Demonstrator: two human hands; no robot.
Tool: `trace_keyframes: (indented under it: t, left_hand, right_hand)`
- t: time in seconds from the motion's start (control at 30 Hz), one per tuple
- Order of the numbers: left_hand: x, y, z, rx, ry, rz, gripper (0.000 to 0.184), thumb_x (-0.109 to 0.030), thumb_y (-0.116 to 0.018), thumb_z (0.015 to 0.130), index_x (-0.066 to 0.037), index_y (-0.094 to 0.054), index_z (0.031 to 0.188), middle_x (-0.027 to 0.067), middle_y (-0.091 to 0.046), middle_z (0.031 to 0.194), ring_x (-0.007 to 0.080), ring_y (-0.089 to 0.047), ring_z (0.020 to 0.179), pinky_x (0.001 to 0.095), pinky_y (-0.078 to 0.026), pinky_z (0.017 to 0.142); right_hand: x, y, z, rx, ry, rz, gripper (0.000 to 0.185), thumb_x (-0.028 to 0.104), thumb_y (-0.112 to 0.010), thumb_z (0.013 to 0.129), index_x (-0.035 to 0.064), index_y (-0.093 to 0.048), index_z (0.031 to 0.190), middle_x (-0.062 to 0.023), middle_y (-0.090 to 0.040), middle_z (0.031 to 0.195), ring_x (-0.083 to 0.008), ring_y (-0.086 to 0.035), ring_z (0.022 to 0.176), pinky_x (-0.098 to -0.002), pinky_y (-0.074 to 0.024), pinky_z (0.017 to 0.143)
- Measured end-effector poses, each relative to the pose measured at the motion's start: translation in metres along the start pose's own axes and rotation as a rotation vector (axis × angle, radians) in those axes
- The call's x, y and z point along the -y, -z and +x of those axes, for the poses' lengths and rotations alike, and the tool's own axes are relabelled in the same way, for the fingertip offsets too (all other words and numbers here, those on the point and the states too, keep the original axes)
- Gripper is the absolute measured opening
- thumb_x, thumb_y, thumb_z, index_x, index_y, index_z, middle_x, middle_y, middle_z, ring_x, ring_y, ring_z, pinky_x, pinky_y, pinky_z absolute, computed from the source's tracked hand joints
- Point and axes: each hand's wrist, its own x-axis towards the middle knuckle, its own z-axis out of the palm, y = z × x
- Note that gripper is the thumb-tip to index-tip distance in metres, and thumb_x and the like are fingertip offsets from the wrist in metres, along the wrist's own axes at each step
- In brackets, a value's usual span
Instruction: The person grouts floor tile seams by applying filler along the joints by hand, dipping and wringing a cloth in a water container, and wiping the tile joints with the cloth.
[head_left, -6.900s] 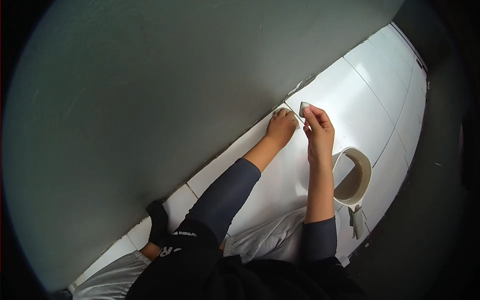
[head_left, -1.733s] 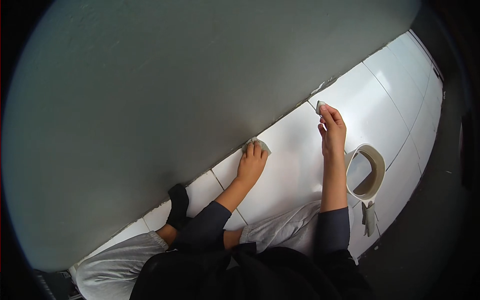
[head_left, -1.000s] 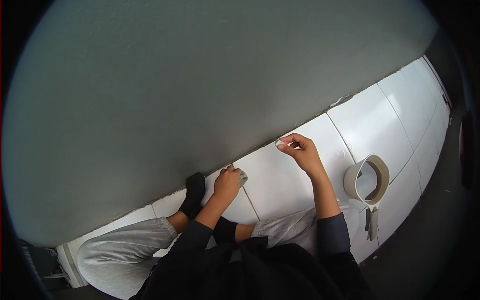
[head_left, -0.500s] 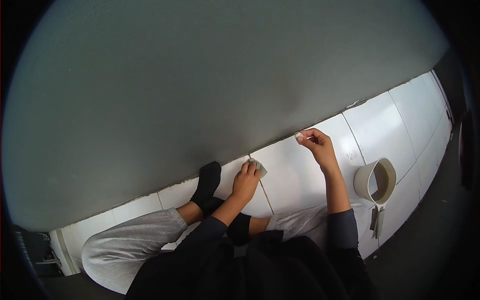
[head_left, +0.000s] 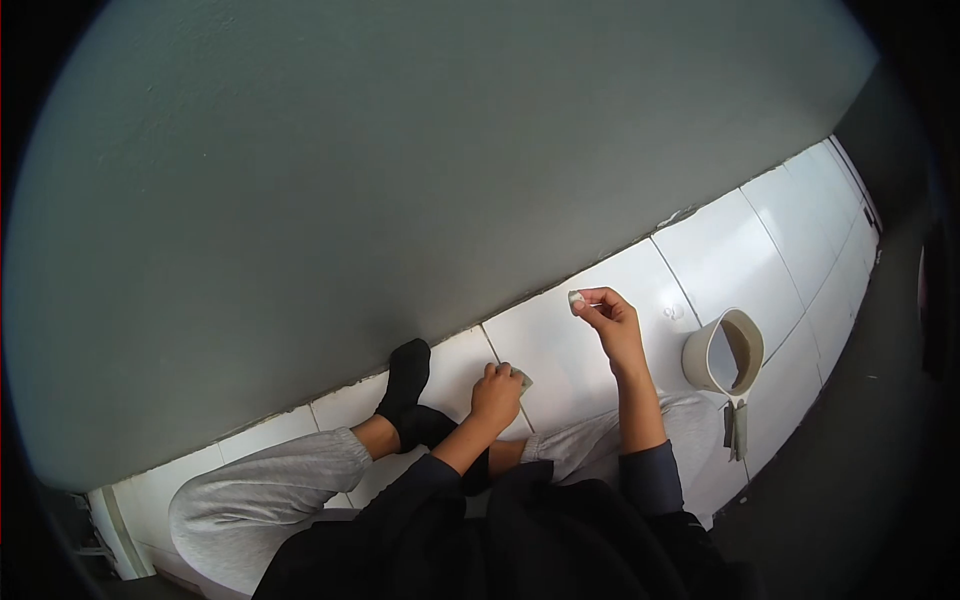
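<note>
My left hand [head_left: 495, 397] is closed over a grey-green cloth or sponge [head_left: 525, 380] and presses down on the white tiled floor, over a grout line. Most of that piece is hidden under my fingers. My right hand [head_left: 614, 325] pinches a small whitish piece [head_left: 576, 302] between thumb and fingertips, just short of the seam where floor meets wall. Its exact kind is too small to make out. Right of that hand stands a cream dipper [head_left: 704, 358] with cloudy brownish liquid inside, its handle pointing toward me.
A grey wall [head_left: 300, 220] rises along the far side of the floor tiles [head_left: 720, 250]. My black-socked foot [head_left: 408, 378] lies close to it on the left. Small clear drops [head_left: 674, 312] show on the tile near the dipper.
My left hand has drawn the cloth or sponge back from the wall toward me. My right hand has also come slightly away from the wall seam. The view has shifted a little.
</note>
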Motion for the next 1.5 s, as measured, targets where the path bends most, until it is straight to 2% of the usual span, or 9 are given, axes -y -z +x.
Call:
trace_keyframes:
  t: [0.23, 0.43, 0.53, 0.67, 0.83, 0.93, 1.03, 1.23, 1.5]
  left_hand:
    - [0.002, 0.026, 0.022, 0.212, 0.232, -0.59, 0.019, -0.003, -0.056, 0.068, -0.005, -0.064, 0.085, 0.0162, -0.065, 0.075, 0.0281, -0.063, 0.074, 0.0346, -0.048, 0.068]
    - [-0.027, 0.066, 0.055, 0.272, 0.264, -1.372, 0.027, 0.013, -0.041, 0.076, -0.002, -0.055, 0.094, 0.0048, -0.058, 0.085, 0.0114, -0.055, 0.076, 0.0238, -0.043, 0.064]
    - [-0.068, 0.086, 0.065, 0.199, 0.248, -1.498, 0.027, 0.011, -0.041, 0.079, -0.001, -0.053, 0.099, 0.0066, -0.059, 0.09, 0.0133, -0.056, 0.077, 0.0255, -0.044, 0.065]
    - [-0.113, 0.085, 0.077, 0.301, 0.09, -1.691, 0.033, 0.01, -0.04, 0.079, -0.001, -0.051, 0.107, 0.0085, -0.057, 0.098, 0.0144, -0.055, 0.085, 0.0256, -0.044, 0.072]
    - [-0.176, 0.086, 0.076, 0.558, -0.047, -1.716, 0.03, 0.008, -0.042, 0.082, -0.002, -0.051, 0.108, 0.0075, -0.057, 0.101, 0.014, -0.055, 0.089, 0.0268, -0.044, 0.077]
    - [-0.209, 0.087, 0.07, 0.674, -0.079, -1.74, 0.028, 0.007, -0.042, 0.083, -0.003, -0.052, 0.108, 0.0073, -0.058, 0.102, 0.0141, -0.056, 0.091, 0.0264, -0.044, 0.08]
    - [-0.223, 0.084, 0.073, 0.763, -0.107, -1.772, 0.029, 0.006, -0.042, 0.084, -0.003, -0.052, 0.109, 0.0077, -0.057, 0.103, 0.0151, -0.056, 0.093, 0.0278, -0.045, 0.083]
    - [-0.228, 0.085, 0.085, 0.704, -0.086, -1.755, 0.028, 0.006, -0.043, 0.084, -0.003, -0.052, 0.11, 0.0083, -0.056, 0.106, 0.0163, -0.056, 0.095, 0.03, -0.045, 0.085]
    - [-0.26, 0.068, 0.134, 0.836, -0.07, -1.781, 0.038, 0.005, -0.041, 0.084, -0.003, -0.048, 0.12, 0.0101, -0.055, 0.115, 0.0185, -0.056, 0.102, 0.0328, -0.046, 0.088]
  right_hand:
    - [0.023, 0.037, -0.056, -0.103, 0.021, 0.126, 0.019, 0.017, -0.069, 0.084, 0.0057, -0.064, 0.098, 0.0006, -0.063, 0.084, -0.0053, -0.053, 0.076, -0.0199, -0.0401, 0.069]
    - [0.051, 0.131, -0.116, -0.34, 0.246, 0.235, 0.019, 0.01, -0.057, 0.09, 0.0063, -0.055, 0.109, -0.0077, -0.062, 0.11, -0.0079, -0.053, 0.085, -0.0215, -0.0429, 0.074]
    - [0.059, 0.189, -0.153, -0.491, 0.335, 0.232, 0.02, 0.012, -0.055, 0.091, 0.0057, -0.051, 0.11, -0.0112, -0.062, 0.11, -0.0116, -0.057, 0.089, -0.0228, -0.0448, 0.077]
    - [0.042, 0.245, -0.196, -0.944, 0.438, 0.263, 0.026, 0.014, -0.052, 0.094, 0.0105, -0.046, 0.119, -0.0067, -0.062, 0.105, -0.0081, -0.052, 0.076, -0.0204, -0.0419, 0.067]
    - [-0.06, 0.276, -0.247, -1.46, 0.2, 0.073, 0.024, 0.015, -0.045, 0.096, 0.0144, -0.052, 0.12, -0.0026, -0.054, 0.103, -0.0078, -0.05, 0.082, -0.0231, -0.0409, 0.071]
    - [-0.118, 0.234, -0.264, -1.423, 0.101, -0.588, 0.026, 0.002, -0.039, 0.093, 0.0053, -0.057, 0.111, -0.0091, -0.043, 0.105, -0.0181, -0.046, 0.093, -0.0295, -0.0395, 0.083]
    - [-0.157, 0.187, -0.28, -1.2, -0.009, -0.896, 0.026, 0.01, -0.055, 0.085, 0.0059, -0.053, 0.111, -0.0189, -0.04, 0.109, -0.0355, -0.039, 0.105, -0.0456, -0.0312, 0.092]
    - [-0.176, 0.159, -0.29, -0.956, -0.087, -1.2, 0.037, 0.03, -0.062, 0.081, 0.012, -0.053, 0.112, -0.0155, -0.041, 0.113, -0.0322, -0.038, 0.108, -0.0478, -0.027, 0.093]
    - [-0.151, 0.164, -0.286, -0.882, -0.183, -1.211, 0.033, 0.03, -0.064, 0.078, 0.0126, -0.057, 0.105, -0.0135, -0.044, 0.11, -0.0325, -0.04, 0.106, -0.0475, -0.028, 0.093]
